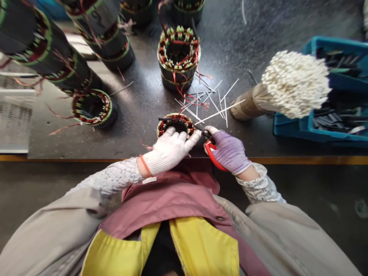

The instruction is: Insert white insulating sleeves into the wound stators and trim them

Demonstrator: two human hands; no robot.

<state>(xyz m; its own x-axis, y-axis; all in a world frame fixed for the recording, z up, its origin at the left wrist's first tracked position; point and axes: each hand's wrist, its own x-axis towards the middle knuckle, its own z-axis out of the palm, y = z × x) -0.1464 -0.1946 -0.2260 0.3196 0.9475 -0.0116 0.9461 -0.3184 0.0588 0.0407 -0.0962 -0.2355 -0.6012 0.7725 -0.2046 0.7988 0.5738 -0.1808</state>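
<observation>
My left hand (169,151), in a white knit glove, lies over the near rim of a motor stator (185,119) at the table's front edge. Its fingers reach into the bore and hide part of the near side. Copper-red windings and pale green slot liners line the rim, and a short black sleeve (164,119) lies across its far left. In a purple glove, my right hand (230,151) grips red-handled scissors (212,155). Their dark blades point left at the stator's right side, close to my left fingertips; the tips are hard to make out.
Thin white sleeves (211,101) lie scattered beyond the stator, before another stator (178,73). A tied bundle of white tubes (296,84) stands to the right, beside blue bins (293,128) of dark pieces. Stacked stators (54,50) lean on the left, near a white basket (14,126).
</observation>
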